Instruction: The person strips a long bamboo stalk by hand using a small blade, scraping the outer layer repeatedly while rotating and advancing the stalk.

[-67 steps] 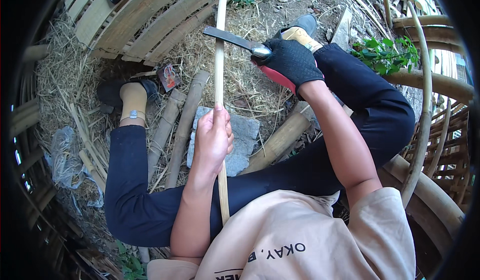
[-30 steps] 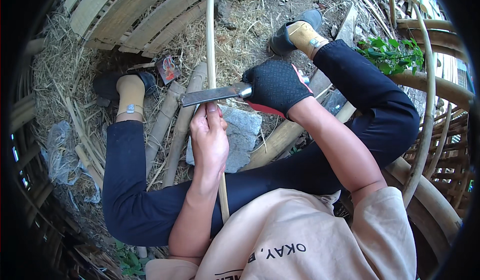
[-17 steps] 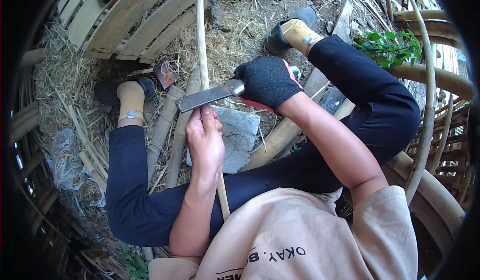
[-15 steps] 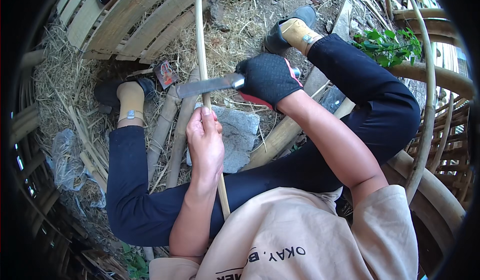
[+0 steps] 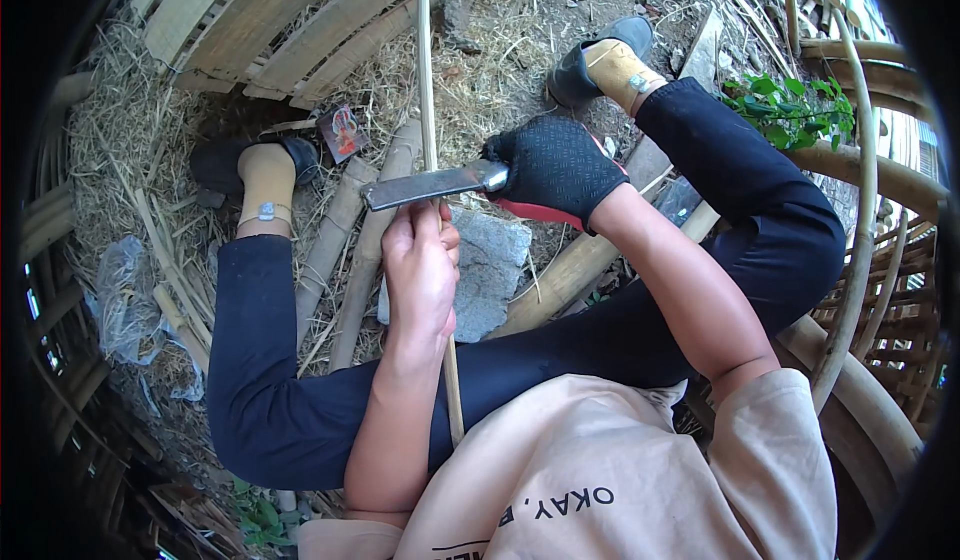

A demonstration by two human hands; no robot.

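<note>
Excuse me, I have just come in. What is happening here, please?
A person holds a long pale strip in the bare left grip. The gloved right grip holds a broad-bladed knife, its blade crossing over the strip just beyond the left grip; I cannot tell whether they touch. A grey stone slab lies below.

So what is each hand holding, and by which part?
The bare left hand grips a long, pale strip partway along its length; the gloved right hand holds a knife by its handle, mostly hidden.
</note>
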